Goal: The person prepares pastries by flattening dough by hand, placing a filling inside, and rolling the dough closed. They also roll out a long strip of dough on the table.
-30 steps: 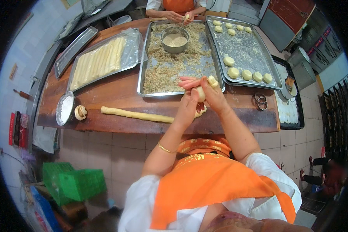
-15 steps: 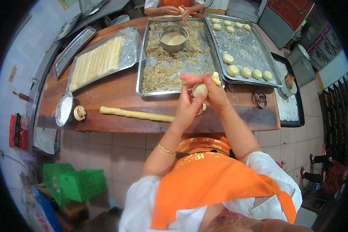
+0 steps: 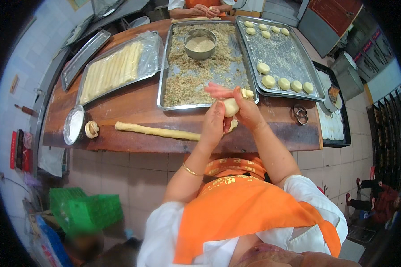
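Head view, work station: wooden table (image 3: 120,113), with the dough ball (image 3: 231,107) held above its near edge, between the hands.
Left hand (image 3: 214,120): thumb raised against the near-left side of the ball; the other fingers appear curled beneath it, but their exact closure cannot be told.
Right hand (image 3: 248,112): thumb bearing on the right side of the ball; fingers (image 3: 219,91) extended leftward behind it.
Small dough lump (image 3: 247,93): at the right hand, beyond the thumb; how it is retained cannot be told.
Dough rope (image 3: 158,130): lying on the table, running behind the left wrist.
Crumbly mix: spread in the central tray (image 3: 161,93), around a round metal container (image 3: 200,54).
Dough rounds (image 3: 284,84): set out on the floured right tray (image 3: 283,58).
Step in hand (judged): closing and rounding one dough ball between both hands.
Next move requirement (judged): light, even pressure from thumbs and palm while turning the ball; excess force could split the skin.
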The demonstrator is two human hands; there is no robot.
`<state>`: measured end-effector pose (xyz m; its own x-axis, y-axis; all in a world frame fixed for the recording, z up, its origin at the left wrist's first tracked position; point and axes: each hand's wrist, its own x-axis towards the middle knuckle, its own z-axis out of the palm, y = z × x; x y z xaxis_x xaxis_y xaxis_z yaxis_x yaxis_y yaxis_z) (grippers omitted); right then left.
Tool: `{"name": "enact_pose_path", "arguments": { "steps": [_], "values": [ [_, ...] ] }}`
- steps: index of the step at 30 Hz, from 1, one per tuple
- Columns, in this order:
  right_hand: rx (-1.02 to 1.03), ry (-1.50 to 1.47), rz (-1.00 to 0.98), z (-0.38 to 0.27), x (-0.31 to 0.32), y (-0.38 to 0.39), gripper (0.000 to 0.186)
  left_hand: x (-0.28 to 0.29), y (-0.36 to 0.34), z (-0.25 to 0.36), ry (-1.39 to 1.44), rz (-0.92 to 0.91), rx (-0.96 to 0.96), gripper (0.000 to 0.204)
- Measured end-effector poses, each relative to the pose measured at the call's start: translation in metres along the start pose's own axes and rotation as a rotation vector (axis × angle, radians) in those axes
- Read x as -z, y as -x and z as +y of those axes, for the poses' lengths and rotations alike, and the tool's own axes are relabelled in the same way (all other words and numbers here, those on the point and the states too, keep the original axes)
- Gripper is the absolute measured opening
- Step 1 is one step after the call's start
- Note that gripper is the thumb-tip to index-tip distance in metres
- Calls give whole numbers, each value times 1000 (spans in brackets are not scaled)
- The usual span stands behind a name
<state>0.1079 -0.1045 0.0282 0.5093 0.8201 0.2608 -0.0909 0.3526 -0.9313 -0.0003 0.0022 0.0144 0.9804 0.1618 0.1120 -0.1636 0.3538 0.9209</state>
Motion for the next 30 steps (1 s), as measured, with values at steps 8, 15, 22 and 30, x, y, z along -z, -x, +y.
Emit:
{"name": "enact_pose_path", "arguments": {
  "steps": [8,15,22,30],
  "values": [
    [-96,-98,148,-7,-14,2,70,-13,4,-1,-47,120,-43,45],
    [15,45,97,14,0,-1,66,-12,-1,-13,-59,90,-129,35],
    [-75,938,302,-32,-9,0,29,-11,-6,-19,303,247,-80,28],
    [-251,750,122,-36,13,-3,25,13,-2,-25,526,203,40,26]
  ]
}}
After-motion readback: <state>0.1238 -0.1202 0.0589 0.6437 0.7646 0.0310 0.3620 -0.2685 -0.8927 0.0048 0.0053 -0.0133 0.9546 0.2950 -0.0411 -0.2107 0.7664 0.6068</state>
